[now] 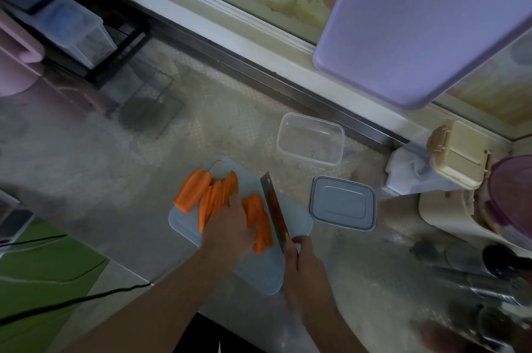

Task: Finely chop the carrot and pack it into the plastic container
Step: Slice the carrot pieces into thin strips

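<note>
Long orange carrot pieces lie on a pale cutting board in the middle of the counter. My left hand presses down on a bundle of carrot strips, its fingers curled over them. My right hand grips the handle of a cleaver, whose blade stands on edge right beside the strips. The clear plastic container sits empty behind the board. Its grey lid lies flat to the right of the board.
A purple board hangs over the back right by the window ledge. A cream box, a white tub and a pink bowl crowd the right. A black rack with plastic drawers stands back left. A black cable crosses the front left.
</note>
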Available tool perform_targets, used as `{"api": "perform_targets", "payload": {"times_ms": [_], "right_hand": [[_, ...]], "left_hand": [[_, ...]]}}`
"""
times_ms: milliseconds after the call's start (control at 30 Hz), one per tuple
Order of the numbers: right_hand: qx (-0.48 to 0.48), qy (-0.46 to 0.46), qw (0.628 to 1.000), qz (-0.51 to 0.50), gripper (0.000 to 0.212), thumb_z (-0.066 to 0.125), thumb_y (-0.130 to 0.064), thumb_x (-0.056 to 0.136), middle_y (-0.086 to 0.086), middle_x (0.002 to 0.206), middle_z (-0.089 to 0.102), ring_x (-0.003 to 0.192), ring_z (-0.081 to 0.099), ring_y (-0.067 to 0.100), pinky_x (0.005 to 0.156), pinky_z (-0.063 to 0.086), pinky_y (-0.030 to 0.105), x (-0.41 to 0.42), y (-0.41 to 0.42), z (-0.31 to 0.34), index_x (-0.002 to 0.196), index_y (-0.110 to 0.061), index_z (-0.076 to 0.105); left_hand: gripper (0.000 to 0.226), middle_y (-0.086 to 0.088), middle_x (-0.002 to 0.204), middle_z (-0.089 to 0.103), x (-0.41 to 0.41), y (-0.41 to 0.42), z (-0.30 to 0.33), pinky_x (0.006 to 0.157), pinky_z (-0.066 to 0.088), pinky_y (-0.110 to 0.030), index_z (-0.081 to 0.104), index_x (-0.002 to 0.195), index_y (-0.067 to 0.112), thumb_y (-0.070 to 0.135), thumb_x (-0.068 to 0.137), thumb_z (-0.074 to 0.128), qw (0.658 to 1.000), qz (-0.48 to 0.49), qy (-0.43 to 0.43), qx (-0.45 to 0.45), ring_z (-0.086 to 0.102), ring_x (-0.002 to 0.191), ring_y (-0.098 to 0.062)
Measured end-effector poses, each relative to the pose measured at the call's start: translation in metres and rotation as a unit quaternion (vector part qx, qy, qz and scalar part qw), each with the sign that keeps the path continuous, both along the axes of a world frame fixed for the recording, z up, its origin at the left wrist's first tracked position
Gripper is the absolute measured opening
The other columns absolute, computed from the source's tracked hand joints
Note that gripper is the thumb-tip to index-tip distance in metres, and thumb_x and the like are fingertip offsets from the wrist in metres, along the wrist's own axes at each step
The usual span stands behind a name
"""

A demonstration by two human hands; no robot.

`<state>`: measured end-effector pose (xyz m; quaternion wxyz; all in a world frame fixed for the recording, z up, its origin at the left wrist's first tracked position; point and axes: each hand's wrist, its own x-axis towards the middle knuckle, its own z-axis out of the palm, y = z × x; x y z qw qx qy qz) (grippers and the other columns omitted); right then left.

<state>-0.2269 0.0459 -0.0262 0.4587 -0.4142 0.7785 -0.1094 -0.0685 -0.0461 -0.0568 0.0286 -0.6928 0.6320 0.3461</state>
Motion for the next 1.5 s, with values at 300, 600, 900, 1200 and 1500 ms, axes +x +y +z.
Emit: {"api": "perform_targets", "payload": {"times_ms": [300,600,900,1200,1500], "right_hand": [[-0.045,0.121,0.988,0.084,0.030,0.037,-0.033,0.108,0.001,0.068,0.057,0.059,0.058,0.014,0.056,0.048,0.032,0.011,-0.019,-0.005,0.083,-0.020,0.049],[-0.041,0.124,0.986,0.101,0.033,0.035,-0.035,0.108,-0.004,0.066,0.053,0.055,0.051,0.010,0.049,0.034,0.020,0.019,-0.009,-0.002,0.079,-0.025,0.044],[-0.049,0.150,0.984,0.083,0.032,0.036,-0.033,0.108,-0.004,0.066,0.054,0.058,0.055,0.010,0.050,0.034,0.021,0.021,-0.017,-0.004,0.078,-0.024,0.043],[-0.059,0.121,0.988,0.077,0.034,0.039,-0.033,0.108,-0.001,0.063,0.055,0.054,0.053,0.011,0.051,0.044,0.029,0.020,-0.018,-0.007,0.076,-0.022,0.046],[-0.044,0.105,0.988,0.101,0.036,0.040,-0.035,0.108,-0.004,0.062,0.054,0.052,0.052,0.008,0.047,0.039,0.019,0.011,-0.010,0.001,0.074,-0.028,0.044]], "left_hand": [[0.029,0.004,0.091,0.063,-0.010,0.000,0.011,0.066,0.043,-0.028,0.051,0.105,0.020,0.040,0.096,0.071,0.997,0.047,0.048,0.029,0.061,0.081,-0.012],[0.021,0.006,0.077,0.061,-0.009,0.011,0.004,0.058,0.043,-0.027,0.050,0.085,0.024,0.028,0.094,0.069,0.994,0.060,0.090,0.020,0.059,0.070,-0.008],[0.024,0.003,0.078,0.067,-0.002,0.008,0.005,0.068,0.050,-0.032,0.052,0.085,0.024,0.035,0.098,0.069,0.994,0.048,0.098,0.030,0.065,0.074,-0.012],[0.021,-0.002,0.076,0.071,-0.006,0.003,0.012,0.067,0.059,-0.037,0.057,0.087,0.020,0.035,0.101,0.062,0.988,0.084,0.119,0.042,0.069,0.068,-0.014],[0.022,-0.006,0.072,0.072,-0.009,0.005,0.006,0.061,0.065,-0.047,0.058,0.087,0.017,0.033,0.103,0.059,0.968,0.158,0.175,0.087,0.074,0.062,-0.020]]}}
